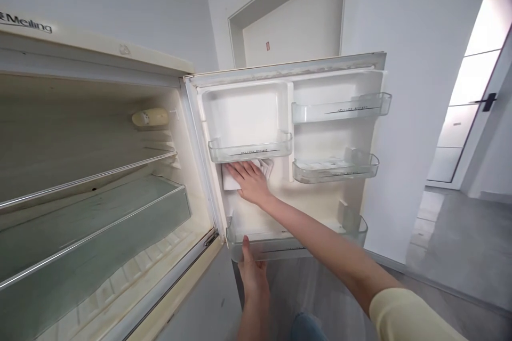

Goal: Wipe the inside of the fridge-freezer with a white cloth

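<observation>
My right hand reaches across to the inside of the open fridge door. Beneath its outstretched fingers, a folded white cloth lies pressed against the door's inner panel, just under the upper left door bin. Lower down, my left hand grips the clear bottom door bin, with its thumb over the front wall and its other fingers underneath, partly hidden.
To the left stands the open fridge, with a glass shelf and a clear drawer. Two more bins, an upper one and a lower one, hang on the door's right half. A wall rises behind the door.
</observation>
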The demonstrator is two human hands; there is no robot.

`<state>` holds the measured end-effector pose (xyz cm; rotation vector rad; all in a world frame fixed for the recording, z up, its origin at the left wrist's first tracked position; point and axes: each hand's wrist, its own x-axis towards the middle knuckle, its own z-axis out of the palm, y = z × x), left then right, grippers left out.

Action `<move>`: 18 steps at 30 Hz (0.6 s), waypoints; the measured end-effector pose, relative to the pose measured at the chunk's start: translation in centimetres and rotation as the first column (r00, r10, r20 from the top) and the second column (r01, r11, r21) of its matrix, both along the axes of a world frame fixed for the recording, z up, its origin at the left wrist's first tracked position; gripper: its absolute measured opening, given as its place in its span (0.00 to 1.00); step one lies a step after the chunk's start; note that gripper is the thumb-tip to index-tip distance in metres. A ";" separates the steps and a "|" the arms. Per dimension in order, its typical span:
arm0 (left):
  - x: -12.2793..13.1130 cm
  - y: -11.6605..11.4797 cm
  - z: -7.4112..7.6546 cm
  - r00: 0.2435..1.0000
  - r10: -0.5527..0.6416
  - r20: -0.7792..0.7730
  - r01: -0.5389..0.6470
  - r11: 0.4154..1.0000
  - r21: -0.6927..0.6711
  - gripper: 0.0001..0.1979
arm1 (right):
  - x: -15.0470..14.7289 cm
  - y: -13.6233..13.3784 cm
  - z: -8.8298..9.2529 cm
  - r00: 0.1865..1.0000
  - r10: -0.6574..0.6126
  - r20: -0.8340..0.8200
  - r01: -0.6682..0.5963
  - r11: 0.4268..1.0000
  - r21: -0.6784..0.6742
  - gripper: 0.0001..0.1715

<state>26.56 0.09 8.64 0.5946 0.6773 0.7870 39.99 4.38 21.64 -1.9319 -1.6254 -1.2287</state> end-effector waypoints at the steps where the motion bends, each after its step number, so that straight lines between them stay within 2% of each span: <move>1: 0.1 0.0 -0.1 1.000 0.007 -0.011 -0.007 1.000 -0.006 0.33 | -0.3 0.6 -0.2 1.000 -0.004 -0.001 0.004 1.000 0.019 0.45; 5: 0.4 0.2 -0.6 0.999 0.023 -0.035 -0.025 0.999 -0.047 0.34 | -1.0 1.5 -1.3 1.000 -0.001 0.014 0.000 0.998 0.063 0.42; 8: 0.4 0.3 -1.0 0.999 0.025 -0.026 -0.027 0.996 -0.089 0.37 | -1.0 1.2 -2.1 1.000 0.015 0.023 -0.016 0.999 0.034 0.43; 14: 0.2 0.2 -1.3 0.999 -0.013 -0.031 0.012 0.999 -0.048 0.36 | -0.5 -0.5 -3.8 0.996 0.089 0.015 -0.086 0.986 -0.140 0.42; 18: 0.3 0.3 -1.3 1.000 -0.020 -0.022 0.020 1.000 -0.021 0.35 | 0.6 -2.5 -5.3 0.976 0.216 -0.001 -0.205 0.925 -0.318 0.41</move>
